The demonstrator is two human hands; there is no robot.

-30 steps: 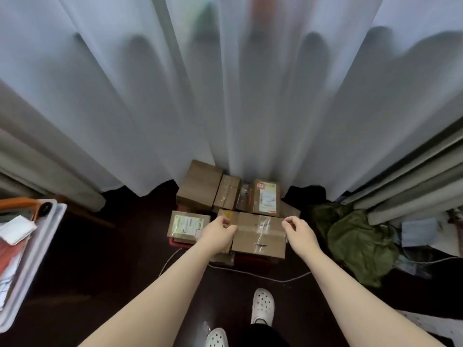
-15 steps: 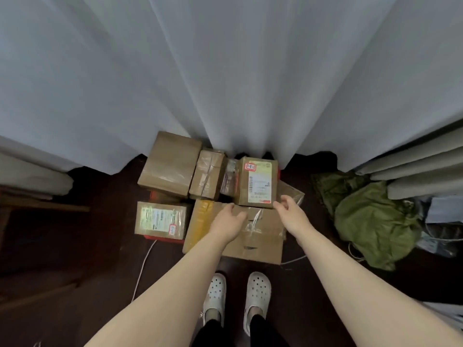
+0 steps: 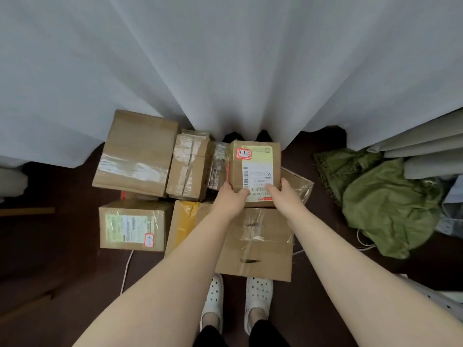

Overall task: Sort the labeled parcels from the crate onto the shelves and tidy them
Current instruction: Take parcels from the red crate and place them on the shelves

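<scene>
A small cardboard parcel [image 3: 255, 164] with a white shipping label and a red-edged tag sits at the back of a pile of boxes. My left hand [image 3: 229, 199] grips its near left corner and my right hand [image 3: 284, 196] grips its near right corner, thumbs on the label. Below my wrists lies a large flat taped box [image 3: 258, 244]. To the left sit a labeled parcel [image 3: 132, 225] with a red-edged tag, a big plain box [image 3: 136, 152] and a narrow taped box [image 3: 190, 166]. A red crate edge [image 3: 125, 195] peeks out beneath them.
A white curtain [image 3: 225, 66] hangs right behind the pile. A crumpled green cloth [image 3: 385, 204] lies on the dark floor to the right. A white cable [image 3: 126, 269] runs along the floor at the left. My white shoes [image 3: 235, 301] stand just before the flat box.
Both hands left the flat taped box, reached farther back and took hold of the labeled parcel's near corners. The view has tilted down and come closer to the pile.
</scene>
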